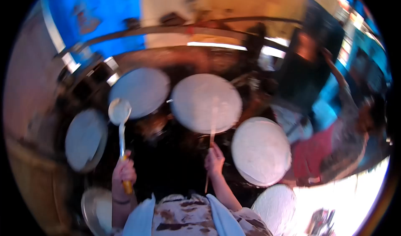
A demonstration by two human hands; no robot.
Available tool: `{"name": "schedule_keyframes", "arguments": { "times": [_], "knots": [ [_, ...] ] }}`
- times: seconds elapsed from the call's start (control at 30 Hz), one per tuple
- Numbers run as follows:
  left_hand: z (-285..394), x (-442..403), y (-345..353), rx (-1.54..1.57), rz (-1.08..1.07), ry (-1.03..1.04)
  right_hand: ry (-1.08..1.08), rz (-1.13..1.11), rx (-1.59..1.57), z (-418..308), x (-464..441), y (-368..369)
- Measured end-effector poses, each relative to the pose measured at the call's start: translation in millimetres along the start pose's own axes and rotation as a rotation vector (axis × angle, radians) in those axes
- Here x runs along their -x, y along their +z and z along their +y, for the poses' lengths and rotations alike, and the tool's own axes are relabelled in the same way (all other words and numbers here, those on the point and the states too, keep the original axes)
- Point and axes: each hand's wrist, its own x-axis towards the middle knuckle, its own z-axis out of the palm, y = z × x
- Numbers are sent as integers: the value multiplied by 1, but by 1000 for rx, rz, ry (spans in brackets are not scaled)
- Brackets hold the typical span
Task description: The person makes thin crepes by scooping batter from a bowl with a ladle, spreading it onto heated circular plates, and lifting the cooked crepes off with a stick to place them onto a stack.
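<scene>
My left hand [124,172] is wrapped round the yellow grip of a ladle [122,138]. The ladle points away from me, and its round bowl overlaps the near edge of a white round sheet [144,90] at the back left. In my right hand [214,160] is a thin wooden stick [212,136]. Its blurred far end lies over the white round sheet [190,102] at the back middle; contact cannot be made out. More white rounds curve about me: one at the left [83,140], one at the right [261,152], another at the lower right [273,209].
A metal bowl [87,209] with something white inside stands at my lower left. To the right is another person [346,140] with a raised arm, near a dark upright panel [309,64]. A curved rail [161,29] crosses the back.
</scene>
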Motion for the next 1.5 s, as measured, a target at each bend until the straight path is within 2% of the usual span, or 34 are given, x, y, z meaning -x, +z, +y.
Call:
{"name": "schedule_keyframes", "arguments": {
  "times": [0.1, 0.17, 0.27, 0.4, 0.43, 0.5, 0.57, 0.63, 0.77, 0.83, 0.87, 0.9, 0.97, 1.03, 1.07, 1.17, 1.23, 1.37, 1.43, 1.5],
  "knots": [
    [6, 32, 14, -110, 41, 326, 27, -68, -18, 14, 16, 13],
    [22, 57, 3, -206, 147, 525, 84, -165, 113, 30, 31, 29],
    [40, 115, -12, -171, 249, 709, 192, -278, 236, 64, 58, 62],
    [67, 209, -52, 22, 227, 757, 154, -451, 304, 104, 102, 126],
    [63, 229, -67, 42, 237, 804, 81, -505, 388, 118, 106, 138],
    [58, 266, -80, 66, 266, 840, 149, -510, 424, 133, 114, 172],
    [55, 297, -98, 96, 342, 972, 182, -527, 371, 146, 118, 223],
    [51, 318, -96, 180, 330, 986, 205, -533, 375, 144, 131, 250],
    [53, 320, -102, 241, 306, 1068, 371, -573, 251, 162, 88, 340],
    [46, 323, -97, 302, 233, 1125, 367, -514, 297, 169, 80, 361],
    [38, 317, -85, 314, 204, 1152, 294, -495, 325, 178, 61, 386],
    [35, 314, -78, 310, 199, 1169, 230, -462, 336, 184, 54, 404],
    [30, 310, -71, 355, 231, 1215, 245, -485, 317, 195, 43, 423],
    [29, 308, -80, 322, 219, 1230, 197, -491, 596, 199, 30, 428],
    [31, 303, -75, 332, 220, 1263, 282, -615, 662, 203, 20, 432],
    [36, 288, -69, 350, 183, 1291, 211, -643, 696, 209, 29, 440],
    [39, 280, -66, 347, 160, 1293, 174, -642, 679, 181, 53, 440],
    [46, 272, -71, 343, 129, 1278, 126, -695, 557, 170, 78, 450],
    [53, 267, -73, 337, 149, 1167, 72, -772, 359, 152, 103, 443],
    [56, 270, -78, 325, 134, 1144, 53, -750, 346, 139, 117, 435]
  ]
}}
